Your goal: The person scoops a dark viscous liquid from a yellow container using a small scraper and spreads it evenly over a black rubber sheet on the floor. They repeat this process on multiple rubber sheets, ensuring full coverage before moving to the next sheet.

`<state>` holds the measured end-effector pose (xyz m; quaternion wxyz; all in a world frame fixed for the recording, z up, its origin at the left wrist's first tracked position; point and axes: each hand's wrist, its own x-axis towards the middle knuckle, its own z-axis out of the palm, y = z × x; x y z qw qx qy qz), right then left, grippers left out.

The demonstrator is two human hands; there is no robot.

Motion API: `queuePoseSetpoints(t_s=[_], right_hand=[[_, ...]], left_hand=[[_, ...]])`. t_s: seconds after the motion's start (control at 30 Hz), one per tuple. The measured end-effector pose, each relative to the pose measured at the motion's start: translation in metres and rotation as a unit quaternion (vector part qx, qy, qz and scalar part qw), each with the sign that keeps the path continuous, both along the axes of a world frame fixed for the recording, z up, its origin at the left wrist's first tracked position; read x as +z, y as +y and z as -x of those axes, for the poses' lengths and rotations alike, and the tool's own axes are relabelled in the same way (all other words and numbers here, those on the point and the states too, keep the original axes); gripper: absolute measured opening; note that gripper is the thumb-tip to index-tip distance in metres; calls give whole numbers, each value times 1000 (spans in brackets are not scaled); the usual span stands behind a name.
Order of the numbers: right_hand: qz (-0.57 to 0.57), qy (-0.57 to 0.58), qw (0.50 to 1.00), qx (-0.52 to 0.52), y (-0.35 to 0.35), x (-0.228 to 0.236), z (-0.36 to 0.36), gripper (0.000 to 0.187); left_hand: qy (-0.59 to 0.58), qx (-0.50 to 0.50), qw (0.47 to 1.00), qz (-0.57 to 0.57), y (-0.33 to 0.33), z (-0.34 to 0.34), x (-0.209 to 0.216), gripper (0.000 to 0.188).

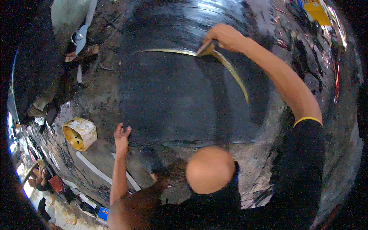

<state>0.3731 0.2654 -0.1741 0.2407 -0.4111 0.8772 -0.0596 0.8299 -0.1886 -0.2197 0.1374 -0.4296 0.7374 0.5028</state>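
A wide dark rubber-like sheet lies on the ground in front of me. Its far part is wet and glossy, the near part matt. My right hand is closed around a flat brown spreader, whose edge presses on the sheet. From the tool, a pale yellow line of paste runs left, and a thicker yellow streak curves toward me on the right. My left hand hangs with loose, parted fingers beside the sheet's near left corner, holding nothing.
A tilted, stained white bucket with yellow residue stands left of the sheet. Pale strips lie near it. A sandal-like grey object rests far left. At the far right is a yellow box. Another person shows at lower left.
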Motion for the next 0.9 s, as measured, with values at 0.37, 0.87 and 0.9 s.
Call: queuePoseSetpoints(t_s=[0.37,0.87,0.9], right_hand=[[85,173,949,-248,267,2,-234,44],[145,205,861,-443,244,14,-314,40],[196,228,862,-408,249,15,-296,41]], left_hand=[[131,69,979,-138,26,-31,-19,54],[149,148,951,-227,212,-21,-29,34],[137,153,955,-215,204,-26,-32,34]])
